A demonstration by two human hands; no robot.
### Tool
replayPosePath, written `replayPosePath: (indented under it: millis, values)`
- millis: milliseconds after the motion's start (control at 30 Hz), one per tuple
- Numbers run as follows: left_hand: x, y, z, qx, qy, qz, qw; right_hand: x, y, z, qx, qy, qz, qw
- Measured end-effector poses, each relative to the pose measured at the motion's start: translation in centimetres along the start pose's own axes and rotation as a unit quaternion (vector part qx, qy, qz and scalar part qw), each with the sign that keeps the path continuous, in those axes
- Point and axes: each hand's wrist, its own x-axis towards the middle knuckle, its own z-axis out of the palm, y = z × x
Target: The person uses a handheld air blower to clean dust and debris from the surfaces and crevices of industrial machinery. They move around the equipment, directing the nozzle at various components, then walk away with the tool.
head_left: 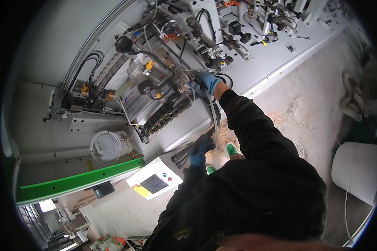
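Observation:
Over the machine's edge, my right hand, in a blue glove, reaches in among cables and small metal fittings. Its fingers are closed by a dark part, but what they grip is hidden. Beside it, pale hoses run down over the front edge. A tooling unit with a black knob and yellow parts sits to the left of this hand. Lower down, my left hand, in a darker blue glove, is in front of the machine with its fingers loosely bent and apart. Black cylindrical connectors lie close to its left.
A white control panel with a screen and buttons stands at lower left, below a green rail. A coiled white hose lies inside the machine. Shavings litter the floor; a large white cylindrical object is at right.

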Motion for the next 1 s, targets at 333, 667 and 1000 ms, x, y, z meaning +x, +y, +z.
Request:
replayPosePath:
  millis: [333,667,1000]
  values:
    - [0.2,0.0,0.9,0.026,-0.049,-0.022,0.998,-10.0,-1.4,-17.6,0.035,0.241,-0.181,0.953]
    - [0.9,-1.3,3.6,0.044,-0.117,-0.042,0.991,-23.0,-11.7,-13.0,-0.172,0.219,-0.230,0.933]
    - [-0.6,-0.5,2.5,0.039,-0.070,-0.044,0.996,-25.0,-13.5,-14.6,-0.097,0.206,-0.285,0.931]
